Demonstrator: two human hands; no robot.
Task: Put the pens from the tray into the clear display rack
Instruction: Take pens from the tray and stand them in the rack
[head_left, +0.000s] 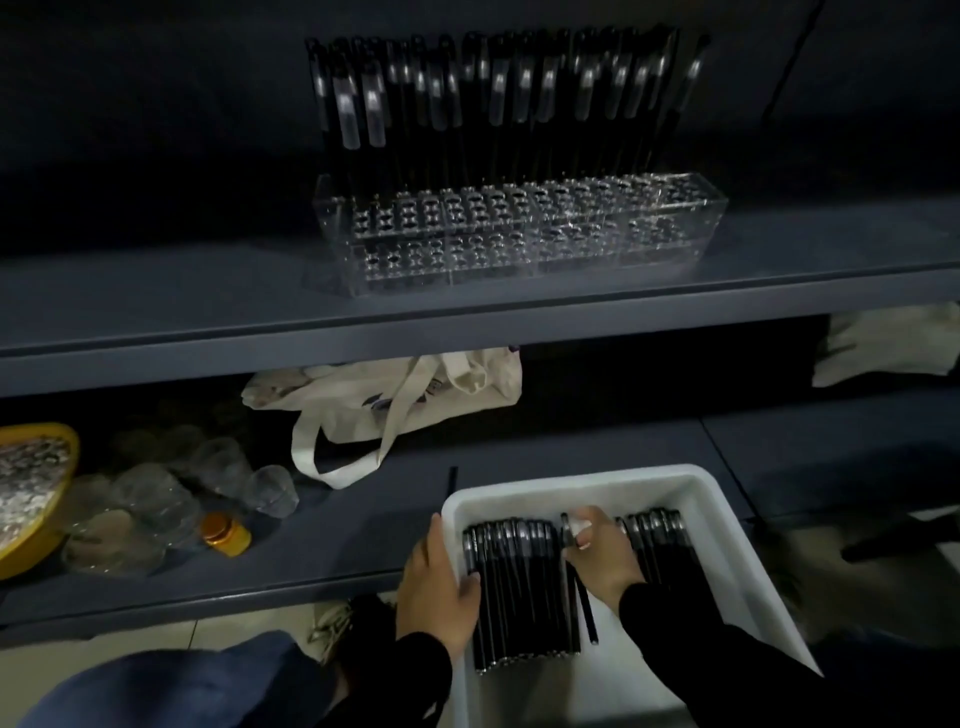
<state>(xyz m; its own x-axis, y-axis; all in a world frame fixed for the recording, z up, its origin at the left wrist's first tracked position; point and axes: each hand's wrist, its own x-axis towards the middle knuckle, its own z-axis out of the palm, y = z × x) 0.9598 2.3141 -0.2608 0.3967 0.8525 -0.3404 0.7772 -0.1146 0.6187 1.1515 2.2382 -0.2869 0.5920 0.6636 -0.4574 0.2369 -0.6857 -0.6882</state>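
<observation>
While your left hand (439, 587) grips the near-left rim of the white tray (727, 525), thumb inside against the wall and fingers curled round the outside, your right hand (602, 551) is down among the pens. Its fingers are bent and pressed together round one black pen (584, 603), which lies slightly askew from the rest, its lower end on bare tray floor. The tray holds two batches of black pens lying side by side: a large block (519, 592) on the left and a smaller group (662, 540) to the right of your hand. The tray sits at the front edge of the lower shelf (363, 519). On the upper shelf (156, 306) stands the clear display rack (519, 234); its back rows hold upright pens (493, 104), while the front rows of holes show none. Further left on the lower shelf lie a cloth bag (395, 405), clear plastic cups (156, 499), a small orange-lidded jar (226, 535) and a yellow bowl (57, 493).
</observation>
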